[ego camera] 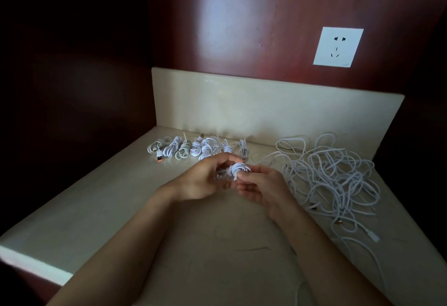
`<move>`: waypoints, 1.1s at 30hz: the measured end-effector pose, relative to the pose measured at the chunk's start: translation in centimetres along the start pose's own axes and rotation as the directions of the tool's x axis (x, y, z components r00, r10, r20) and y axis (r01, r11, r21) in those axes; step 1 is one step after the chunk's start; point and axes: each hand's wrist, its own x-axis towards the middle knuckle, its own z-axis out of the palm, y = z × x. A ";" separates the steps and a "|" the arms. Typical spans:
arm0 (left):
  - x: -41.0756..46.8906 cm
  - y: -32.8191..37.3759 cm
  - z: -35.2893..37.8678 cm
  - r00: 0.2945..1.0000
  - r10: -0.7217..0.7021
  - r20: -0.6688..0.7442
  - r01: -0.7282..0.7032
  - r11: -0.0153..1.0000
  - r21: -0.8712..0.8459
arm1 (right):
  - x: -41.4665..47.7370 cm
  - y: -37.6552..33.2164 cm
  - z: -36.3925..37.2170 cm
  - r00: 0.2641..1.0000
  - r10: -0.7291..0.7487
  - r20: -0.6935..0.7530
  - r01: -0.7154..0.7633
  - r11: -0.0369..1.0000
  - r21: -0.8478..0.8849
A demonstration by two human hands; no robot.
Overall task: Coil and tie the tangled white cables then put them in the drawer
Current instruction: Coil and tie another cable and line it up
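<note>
Coil (238, 169) held between left grip (205, 180) and right grip (262, 186).

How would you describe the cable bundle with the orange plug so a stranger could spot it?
Find the cream backsplash behind the counter; a row of tied white coils lies at its foot. The leftmost coil is the one: its plug sticks out toward you with an orange tip, which no neighbouring coil shows.
</note>
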 end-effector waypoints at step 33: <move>-7.6 -0.3 -8.6 0.901 -0.258 -0.349 0.336 0.924 0.183 | 2.3 0.9 9.3 0.683 -0.400 0.611 0.610 -0.148 -0.779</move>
